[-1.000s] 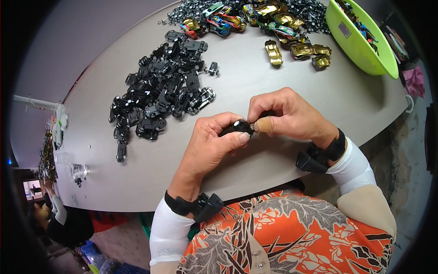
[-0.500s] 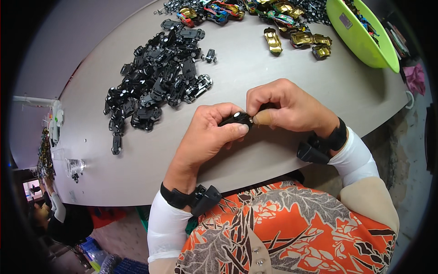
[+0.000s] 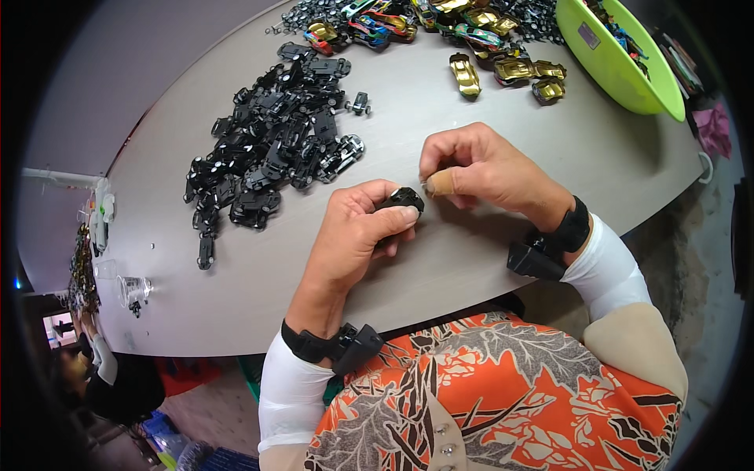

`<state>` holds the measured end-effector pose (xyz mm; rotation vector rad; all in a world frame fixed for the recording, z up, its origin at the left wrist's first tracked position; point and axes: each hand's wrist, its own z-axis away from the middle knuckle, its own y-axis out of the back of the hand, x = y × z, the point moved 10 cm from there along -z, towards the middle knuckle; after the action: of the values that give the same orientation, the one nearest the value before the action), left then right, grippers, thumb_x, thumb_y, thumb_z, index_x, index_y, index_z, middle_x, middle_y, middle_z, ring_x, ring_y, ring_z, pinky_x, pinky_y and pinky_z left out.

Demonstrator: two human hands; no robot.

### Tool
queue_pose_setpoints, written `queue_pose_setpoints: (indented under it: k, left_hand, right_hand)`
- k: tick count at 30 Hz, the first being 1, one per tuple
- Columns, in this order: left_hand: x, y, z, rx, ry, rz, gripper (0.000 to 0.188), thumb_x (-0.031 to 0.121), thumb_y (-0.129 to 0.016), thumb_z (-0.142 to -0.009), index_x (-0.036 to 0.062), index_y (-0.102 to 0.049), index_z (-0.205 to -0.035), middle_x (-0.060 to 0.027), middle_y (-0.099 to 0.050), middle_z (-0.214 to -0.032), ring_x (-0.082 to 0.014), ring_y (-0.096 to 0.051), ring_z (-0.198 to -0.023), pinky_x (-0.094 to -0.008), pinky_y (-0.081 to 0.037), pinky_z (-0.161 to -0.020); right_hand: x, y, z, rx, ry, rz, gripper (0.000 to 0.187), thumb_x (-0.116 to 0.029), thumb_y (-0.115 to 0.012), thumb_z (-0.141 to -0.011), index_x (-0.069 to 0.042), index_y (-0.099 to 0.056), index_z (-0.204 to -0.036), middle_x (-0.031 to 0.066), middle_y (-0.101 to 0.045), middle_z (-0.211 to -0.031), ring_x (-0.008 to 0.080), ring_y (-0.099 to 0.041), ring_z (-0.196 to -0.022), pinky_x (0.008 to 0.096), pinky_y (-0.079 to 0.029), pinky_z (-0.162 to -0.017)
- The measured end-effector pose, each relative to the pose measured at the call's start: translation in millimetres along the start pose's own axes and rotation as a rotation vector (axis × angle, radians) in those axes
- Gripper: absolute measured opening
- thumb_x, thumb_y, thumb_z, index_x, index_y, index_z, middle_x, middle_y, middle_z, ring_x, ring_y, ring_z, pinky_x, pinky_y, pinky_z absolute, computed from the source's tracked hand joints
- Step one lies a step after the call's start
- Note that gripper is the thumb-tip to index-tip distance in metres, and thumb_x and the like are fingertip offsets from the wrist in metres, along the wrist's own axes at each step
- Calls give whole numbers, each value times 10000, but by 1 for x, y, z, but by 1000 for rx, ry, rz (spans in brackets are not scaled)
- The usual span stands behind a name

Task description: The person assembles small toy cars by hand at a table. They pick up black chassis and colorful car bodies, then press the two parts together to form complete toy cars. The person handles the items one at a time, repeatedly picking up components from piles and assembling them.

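Observation:
My left hand [image 3: 349, 231] is closed round a black toy car chassis [image 3: 405, 202], with the thumb pressed along its near side. The chassis end sticks out toward my right hand [image 3: 471, 169], which is a short gap away. That hand is pinched, its thumb wrapped in a tan bandage, and a tiny pale bit shows at the fingertips, too small to name. Beyond my left hand lies a heap of black toy car chassis [image 3: 271, 157], some with wheels on. One small chassis [image 3: 359, 103] sits apart at the heap's right side.
Gold toy car bodies [image 3: 465, 76] and multicoloured ones [image 3: 377, 30] lie at the far side, beside small dark wheel parts [image 3: 542, 20]. A lime green basin [image 3: 667, 86] stands far right. Clear cups [image 3: 133, 290] are at left. Another person [image 3: 118, 385] works at far left.
My right hand has drawn apart from the chassis, moving slightly away and left. The chassis has turned a little in my left hand, and its white wheel no longer shows.

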<state>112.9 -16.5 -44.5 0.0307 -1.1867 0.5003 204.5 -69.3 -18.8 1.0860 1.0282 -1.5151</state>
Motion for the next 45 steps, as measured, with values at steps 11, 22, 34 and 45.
queue_pose_setpoints:
  k: [11,22,34,45]
  left_hand:
    - [-5,-7,3,2,5,-66,98,110,-635,-778,34,-609,-833,-3,-584,-638,-32,-463,-467,-157,-341,-417]
    - [-10,23,73,141,-54,-147,210,168,-606,-763,-1,-598,-887,-45,-585,-705,-99,-541,-561,-217,-424,-500]
    - [-147,181,322,1015,152,-692,323,50,-636,-792,-54,-576,-1092,-145,-645,-902,-196,-630,-816,-277,-498,-730]
    - [103,68,139,552,-644,-1018,197,-28,-627,-733,-25,-625,-930,-125,-638,-809,-209,-619,-699,-279,-471,-628]
  right_hand:
    - [-1,-9,4,28,54,271,46,-35,-564,-728,-6,-591,-753,30,-536,-564,91,-503,-501,255,-382,-451]
    - [-6,-28,1,-56,238,141,100,-2,-551,-761,14,-559,-860,1,-546,-724,104,-526,-652,261,-433,-610]
    - [-60,133,19,871,509,688,68,-32,-562,-687,9,-550,-739,115,-572,-686,196,-554,-605,305,-435,-577]
    - [-53,104,-14,750,392,1250,227,-111,-580,-697,-62,-494,-900,156,-581,-811,368,-578,-784,471,-443,-661]
